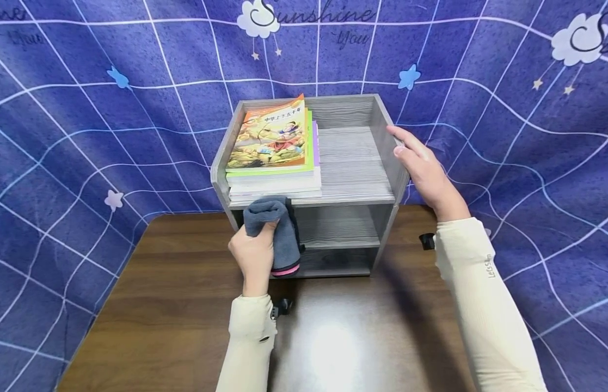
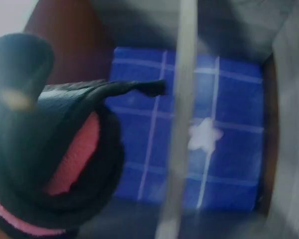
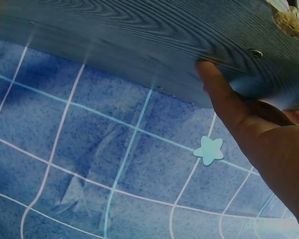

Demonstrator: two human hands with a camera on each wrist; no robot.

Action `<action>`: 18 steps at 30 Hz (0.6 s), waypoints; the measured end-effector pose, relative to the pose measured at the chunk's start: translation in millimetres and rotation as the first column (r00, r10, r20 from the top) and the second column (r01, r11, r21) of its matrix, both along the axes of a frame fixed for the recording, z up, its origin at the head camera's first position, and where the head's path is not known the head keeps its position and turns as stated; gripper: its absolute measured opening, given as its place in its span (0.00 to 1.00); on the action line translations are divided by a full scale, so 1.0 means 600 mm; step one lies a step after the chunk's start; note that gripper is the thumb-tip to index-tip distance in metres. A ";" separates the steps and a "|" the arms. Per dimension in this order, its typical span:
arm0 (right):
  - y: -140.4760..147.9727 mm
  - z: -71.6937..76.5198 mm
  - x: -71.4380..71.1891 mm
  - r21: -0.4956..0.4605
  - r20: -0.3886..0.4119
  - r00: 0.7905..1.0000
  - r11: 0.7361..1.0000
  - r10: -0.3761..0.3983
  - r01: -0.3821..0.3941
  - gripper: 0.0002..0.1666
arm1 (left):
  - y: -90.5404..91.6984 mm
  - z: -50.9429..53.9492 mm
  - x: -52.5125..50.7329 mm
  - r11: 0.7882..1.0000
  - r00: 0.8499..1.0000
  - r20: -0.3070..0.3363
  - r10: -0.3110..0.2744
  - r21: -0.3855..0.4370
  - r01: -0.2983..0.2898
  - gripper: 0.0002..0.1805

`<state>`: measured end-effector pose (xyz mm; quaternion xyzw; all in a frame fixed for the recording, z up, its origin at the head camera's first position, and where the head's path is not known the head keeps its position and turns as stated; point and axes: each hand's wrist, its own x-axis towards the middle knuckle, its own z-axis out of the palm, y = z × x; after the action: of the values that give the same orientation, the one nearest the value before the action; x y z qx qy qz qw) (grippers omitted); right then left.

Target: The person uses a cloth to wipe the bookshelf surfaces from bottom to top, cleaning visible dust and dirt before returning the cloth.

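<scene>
A small grey wood-grain shelf (image 1: 343, 198) stands on the table. My left hand (image 1: 253, 251) grips a folded dark grey cloth (image 1: 286, 245) in front of the shelf's left side, just below the top board. In the left wrist view the cloth (image 2: 20, 144) is rolled up, with pink layers and a black strap. My right hand (image 1: 426, 174) rests against the shelf's right side panel, fingers extended. The right wrist view shows a finger touching the panel's outer face (image 3: 139, 45). A stack of books (image 1: 269, 141) lies on the top board's left half, an orange picture-covered one uppermost.
Below the top board are two lower levels (image 1: 333, 264) that face the front. The brown wooden table (image 1: 186, 326) extends on both sides. A blue checked cloth backdrop (image 1: 152, 109) hangs behind and around. Each wrist carries a small black camera (image 1: 284, 306).
</scene>
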<state>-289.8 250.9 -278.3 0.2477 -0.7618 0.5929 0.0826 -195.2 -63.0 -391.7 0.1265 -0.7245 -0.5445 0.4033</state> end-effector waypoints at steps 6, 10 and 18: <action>0.001 -0.001 -0.001 -0.009 -0.012 1.000 1.000 0.000 0.000 0.30 | -0.043 0.025 0.017 0.989 0.975 0.178 0.133 -0.084 -0.119 0.22; 0.005 -0.002 -0.001 -0.012 -0.010 1.000 1.000 -0.001 0.001 0.30 | -0.069 0.032 0.023 0.974 0.960 0.199 0.195 -0.155 -0.166 0.24; -0.001 -0.003 -0.002 -0.015 -0.013 1.000 1.000 0.002 -0.002 0.31 | -0.101 0.011 0.025 0.939 0.962 0.027 0.270 -0.230 -0.257 0.19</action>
<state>-291.1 250.0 -280.2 0.2517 -0.7566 0.5969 0.0886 -180.0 -123.3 -385.3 0.1917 -0.7693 -0.3962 0.4632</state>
